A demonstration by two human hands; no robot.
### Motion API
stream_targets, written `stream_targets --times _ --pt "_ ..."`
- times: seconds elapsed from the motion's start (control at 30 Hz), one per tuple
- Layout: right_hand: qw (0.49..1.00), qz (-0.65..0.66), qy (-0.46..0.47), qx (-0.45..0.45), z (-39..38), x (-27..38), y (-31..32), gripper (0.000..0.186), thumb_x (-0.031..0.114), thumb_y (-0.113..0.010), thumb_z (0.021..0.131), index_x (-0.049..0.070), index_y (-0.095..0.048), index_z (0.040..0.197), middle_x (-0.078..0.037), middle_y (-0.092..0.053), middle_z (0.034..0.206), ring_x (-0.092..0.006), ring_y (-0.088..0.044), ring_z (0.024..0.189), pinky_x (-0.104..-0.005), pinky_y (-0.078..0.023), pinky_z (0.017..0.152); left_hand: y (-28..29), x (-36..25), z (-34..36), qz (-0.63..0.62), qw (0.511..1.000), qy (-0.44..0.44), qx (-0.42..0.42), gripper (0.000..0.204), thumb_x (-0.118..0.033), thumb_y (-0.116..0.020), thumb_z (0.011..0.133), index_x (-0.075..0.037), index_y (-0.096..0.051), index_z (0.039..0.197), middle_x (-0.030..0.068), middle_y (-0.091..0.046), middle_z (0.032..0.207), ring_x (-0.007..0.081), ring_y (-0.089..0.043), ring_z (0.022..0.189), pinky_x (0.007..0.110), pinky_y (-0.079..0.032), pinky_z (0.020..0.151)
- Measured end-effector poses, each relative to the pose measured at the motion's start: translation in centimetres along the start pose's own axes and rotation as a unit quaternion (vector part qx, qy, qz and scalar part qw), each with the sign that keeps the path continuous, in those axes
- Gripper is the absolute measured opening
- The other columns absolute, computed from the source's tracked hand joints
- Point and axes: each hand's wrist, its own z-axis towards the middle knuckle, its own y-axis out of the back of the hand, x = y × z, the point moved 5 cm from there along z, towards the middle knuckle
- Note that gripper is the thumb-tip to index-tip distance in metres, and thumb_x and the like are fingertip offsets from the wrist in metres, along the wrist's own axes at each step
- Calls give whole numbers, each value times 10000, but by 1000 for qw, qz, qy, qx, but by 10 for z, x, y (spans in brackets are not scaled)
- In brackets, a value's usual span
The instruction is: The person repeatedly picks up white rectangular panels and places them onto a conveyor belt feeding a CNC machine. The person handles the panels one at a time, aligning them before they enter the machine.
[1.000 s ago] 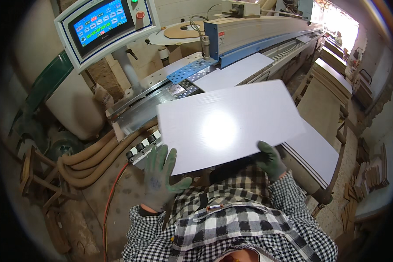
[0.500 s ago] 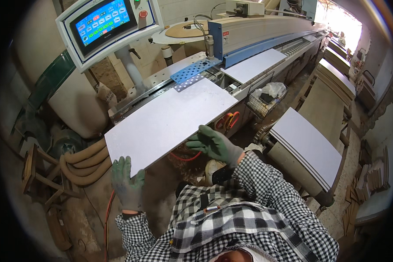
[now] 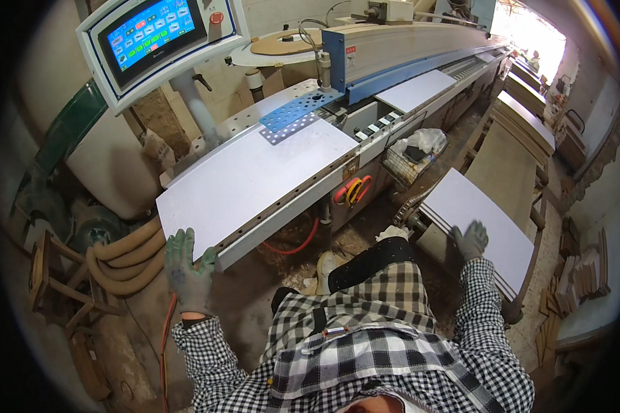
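A white panel point(image 3: 255, 175) lies flat on the machine's infeed, its far end under a perforated blue plate point(image 3: 302, 110). My left hand point(image 3: 189, 274), in a green and grey glove, touches the panel's near left corner with fingers stretched out and thumb apart. Out to the right, my right hand point(image 3: 471, 241), gloved the same way, rests open over a small stack of white panels point(image 3: 486, 220). Its fingers lie flat near the stack's left edge. Farther along the machine, another white panel point(image 3: 417, 91) lies on the track.
A control screen point(image 3: 151, 34) stands at upper left. Red-handled scissors point(image 3: 353, 191) hang on the machine's side, near a wire basket point(image 3: 408, 165) with plastic in it. Brown hoses point(image 3: 124, 261) and a wooden stool point(image 3: 52, 282) are at left. Board offcuts point(image 3: 585, 268) lean at right.
My right hand has left the panel's front edge and moved right onto the stack. The infeed panel now sits against the machine's edge. The panel on the track has moved farther away.
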Motion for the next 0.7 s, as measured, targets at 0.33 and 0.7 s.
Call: stream_targets --times 0.33,0.7 --pt "996 -63 60 0 -68 -10 -13 913 563 -594 911 2 -291 1564 -225 -301 1616 -393 -239 1507 -504 -151 1230 0 0 0 -10 1000 -6 -13 597 -439 -711 894 -130 -603 1392 128 -576 1426 354 -484 1359 498 -372 1137" --pt "508 817 -216 168 -103 -66 -99 594 460 -735 912 132 -570 1379 -128 -632 1313 -306 -602 1222 -420 -490 1038 0 5 0 -7 1000 -2 -3 611 -457 -711 890 -129 -601 1394 114 -569 1437 350 -483 1363 501 -366 1139"
